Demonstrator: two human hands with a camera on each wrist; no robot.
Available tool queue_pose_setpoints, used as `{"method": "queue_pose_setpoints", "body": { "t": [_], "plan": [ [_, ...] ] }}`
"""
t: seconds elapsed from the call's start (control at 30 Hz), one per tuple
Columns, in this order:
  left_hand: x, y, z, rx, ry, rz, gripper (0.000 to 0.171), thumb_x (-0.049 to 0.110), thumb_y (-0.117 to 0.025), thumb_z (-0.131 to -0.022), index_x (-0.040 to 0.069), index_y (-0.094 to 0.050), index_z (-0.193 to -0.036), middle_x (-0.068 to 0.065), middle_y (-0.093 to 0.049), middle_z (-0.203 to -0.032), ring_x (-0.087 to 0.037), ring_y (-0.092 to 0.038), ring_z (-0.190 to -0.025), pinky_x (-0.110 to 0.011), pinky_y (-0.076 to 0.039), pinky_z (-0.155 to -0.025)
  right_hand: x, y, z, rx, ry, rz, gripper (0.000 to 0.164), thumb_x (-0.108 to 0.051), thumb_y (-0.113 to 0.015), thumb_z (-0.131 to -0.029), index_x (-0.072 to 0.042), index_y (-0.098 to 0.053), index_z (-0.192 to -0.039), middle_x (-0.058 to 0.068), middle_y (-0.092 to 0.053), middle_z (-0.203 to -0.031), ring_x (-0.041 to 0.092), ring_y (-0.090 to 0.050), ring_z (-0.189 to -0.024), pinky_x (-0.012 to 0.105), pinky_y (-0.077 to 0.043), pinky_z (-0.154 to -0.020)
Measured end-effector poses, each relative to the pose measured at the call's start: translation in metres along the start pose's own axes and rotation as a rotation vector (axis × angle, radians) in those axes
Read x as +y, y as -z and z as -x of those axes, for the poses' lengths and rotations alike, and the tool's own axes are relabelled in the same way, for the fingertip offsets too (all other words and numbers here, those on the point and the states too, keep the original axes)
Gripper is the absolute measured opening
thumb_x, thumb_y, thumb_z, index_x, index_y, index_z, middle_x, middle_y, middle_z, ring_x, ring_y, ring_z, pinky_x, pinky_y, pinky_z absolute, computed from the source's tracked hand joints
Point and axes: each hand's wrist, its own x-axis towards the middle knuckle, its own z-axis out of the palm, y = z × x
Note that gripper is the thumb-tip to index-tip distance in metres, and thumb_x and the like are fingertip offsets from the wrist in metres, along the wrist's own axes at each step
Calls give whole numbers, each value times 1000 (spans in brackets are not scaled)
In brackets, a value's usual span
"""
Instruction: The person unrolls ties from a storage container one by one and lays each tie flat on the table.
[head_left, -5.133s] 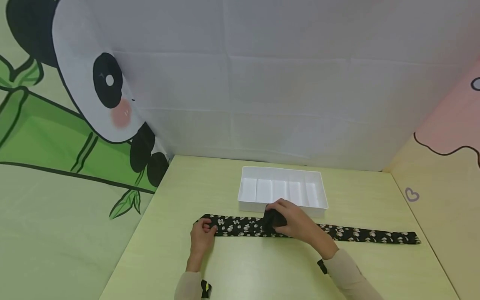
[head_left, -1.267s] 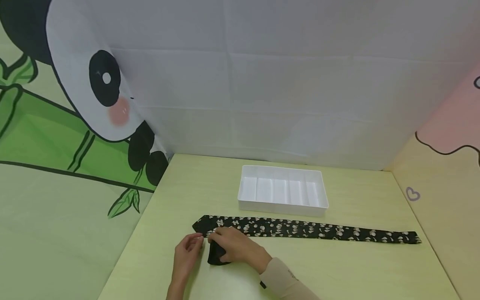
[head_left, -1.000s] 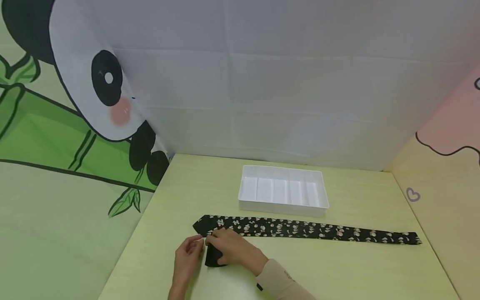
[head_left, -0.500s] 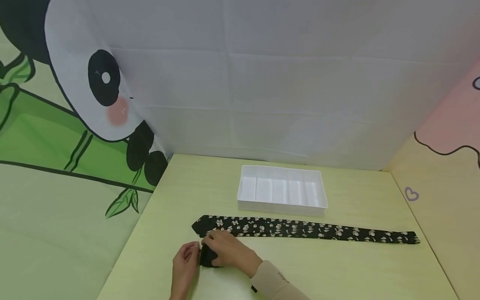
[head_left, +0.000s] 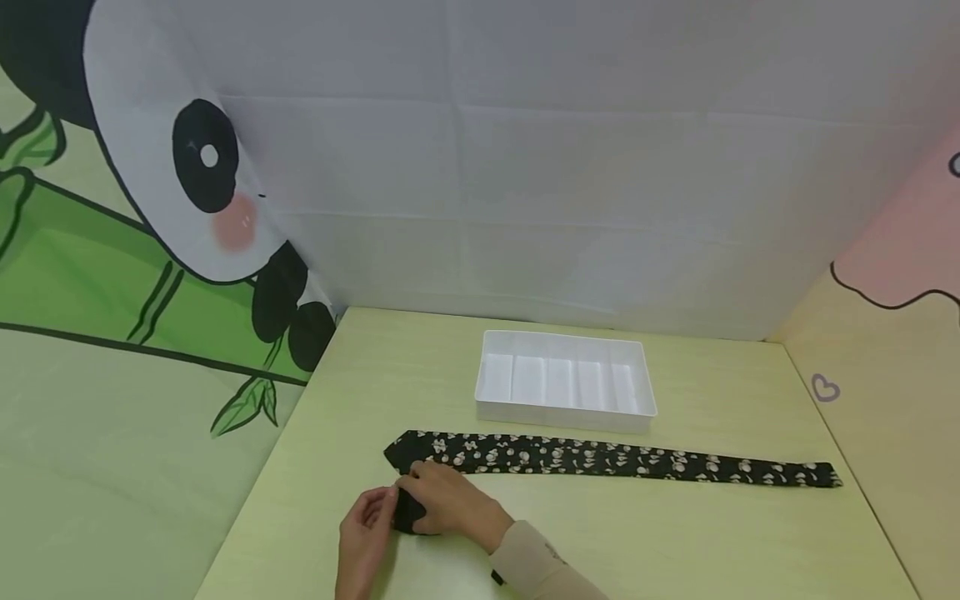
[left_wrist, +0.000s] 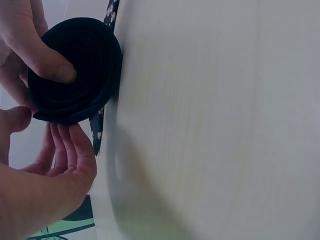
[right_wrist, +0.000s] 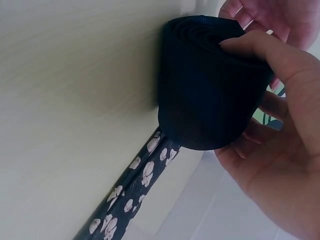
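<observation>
A dark, nearly black necktie wound into a roll point(right_wrist: 210, 95) is held just above the table on its side. My right hand point(head_left: 450, 500) grips it, the thumb lying on the coiled end and the fingers round the far side. At the roll's left edge my left hand point(head_left: 363, 529) holds the outer end, with thumb and curved fingertips touching it in the left wrist view. Behind both hands a second necktie point(head_left: 555, 454), black with a pale floral print, lies flat across the table. Its pointed wide end is at the left; the right hand covers a little of its front edge.
A white divided tray point(head_left: 566, 412) with several compartments stands behind the flat necktie on the pale yellow table point(head_left: 675, 542). A white sheet hangs at the back, and printed panels flank the table on the left and right.
My right hand has carried the rolled necktie from over the patterned one to the front left, then slightly further left against my left hand. The left hand has left the patterned necktie's end.
</observation>
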Motion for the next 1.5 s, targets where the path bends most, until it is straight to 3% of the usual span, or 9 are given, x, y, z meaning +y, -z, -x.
{"method": "queue_pose_setpoints", "body": {
  "t": [0.17,0.4,0.9,1.13,1.33,1.5],
  "plan": [
    [-1,1,0,0,-18,-5,36,38,-61,-103,7,-66,-123,-9,-68,-112,-20,-64,-99,-18,-49,-77,0,-6,-5,18,-3,-1,70,-30,-88,-82,-13,-56,-142,1,-63,-116,10,-59,-97,22,-49,-86],
    [-4,5,-3,24,-61,5,30,29,-66,-101,5,-67,-120,-9,-69,-107,-16,-63,-91,-19,-51,-73,-6,-14,-11,100,-20,40,78,-34,-91,-76,-12,-55,-142,0,-64,-109,11,-61,-93,24,-50,-85],
    [-8,12,-6,36,-39,-18,49,44,-68,-98,3,-64,-125,-12,-63,-112,-21,-60,-94,-21,-48,-72,-13,-30,-14,224,-38,67,81,-37,-91,-75,-8,-52,-140,1,-67,-110,14,-64,-97,24,-51,-86],
    [-14,13,-11,41,-30,-54,55,50,-62,-100,2,-62,-128,-14,-65,-114,-24,-62,-98,-23,-48,-72,-12,-43,-14,302,-41,15,67,-34,-92,-75,-9,-57,-127,1,-63,-109,12,-59,-94,23,-49,-86],
    [-17,16,-14,77,-67,-71,33,29,-60,-105,1,-65,-122,-14,-69,-108,-19,-63,-89,-21,-47,-69,-12,-49,-16,329,-49,21,60,-33,-93,-73,-12,-60,-119,-2,-62,-105,9,-55,-89,22,-47,-80],
    [-17,20,-16,112,-78,-75,24,18,-60,-104,0,-67,-118,-14,-70,-104,-17,-63,-85,-21,-47,-66,-13,-50,-20,292,-51,0,57,-32,-92,-75,-12,-60,-117,-2,-61,-103,8,-54,-88,20,-46,-79]
  ]
}}
